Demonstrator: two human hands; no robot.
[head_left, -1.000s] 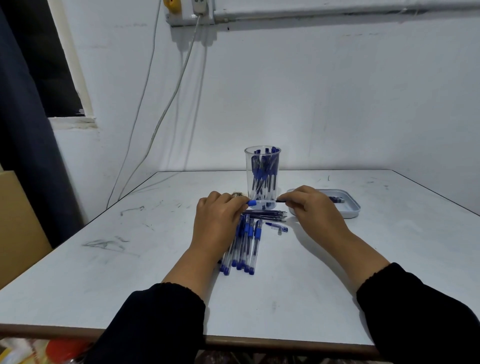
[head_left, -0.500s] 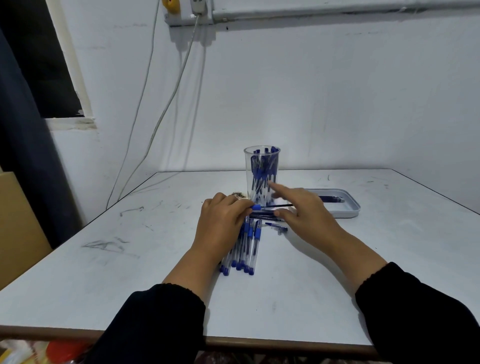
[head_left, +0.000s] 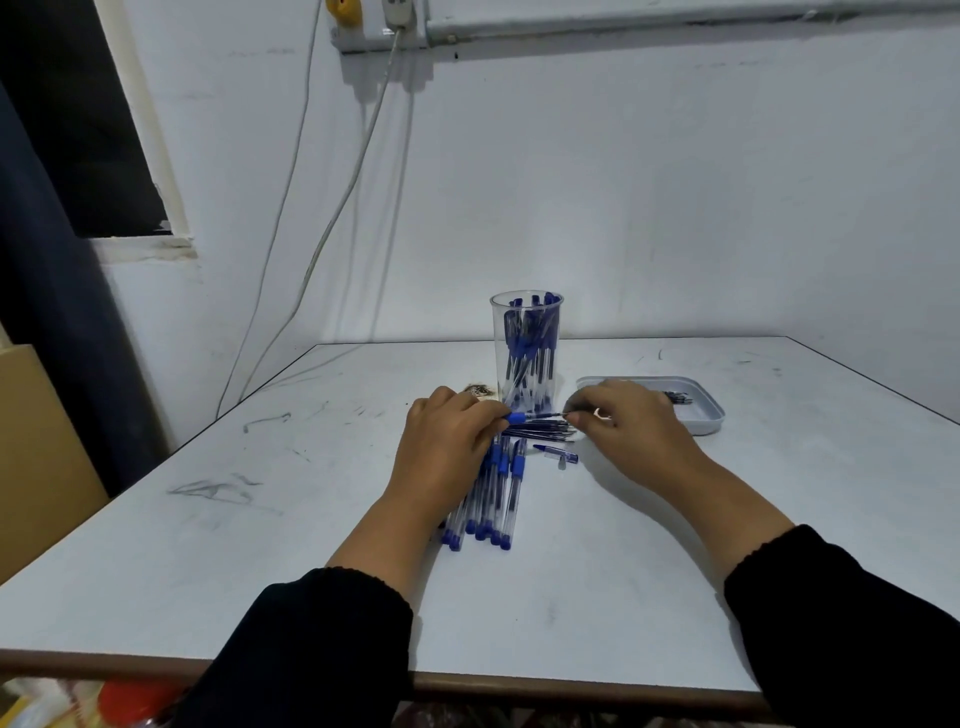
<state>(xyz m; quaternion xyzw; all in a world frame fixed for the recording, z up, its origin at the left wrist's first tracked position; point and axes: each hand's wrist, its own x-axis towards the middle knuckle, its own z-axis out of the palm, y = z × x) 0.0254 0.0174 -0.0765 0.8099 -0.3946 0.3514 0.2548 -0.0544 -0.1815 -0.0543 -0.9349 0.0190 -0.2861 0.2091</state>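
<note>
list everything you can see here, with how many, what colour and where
white table top: one, white, scuffed, under everything
clear plastic cup: one, see-through, centre back, full of blue-capped pens
shallow grey plastic tray: one, grey, right of the cup, a few dark small parts inside
clear-barrelled pens with blue caps: several, lying in a row, partly under the left hand
bundle of dark ink refills: several, dark blue, in front of the cup
loose blue pen piece: one, blue, right of the row
thin ink refill with a blue tip: one, held above the bundle
white wall cables: two, back left
left hand: pinches the refill's blue tip
right hand: pinches its other end
</note>
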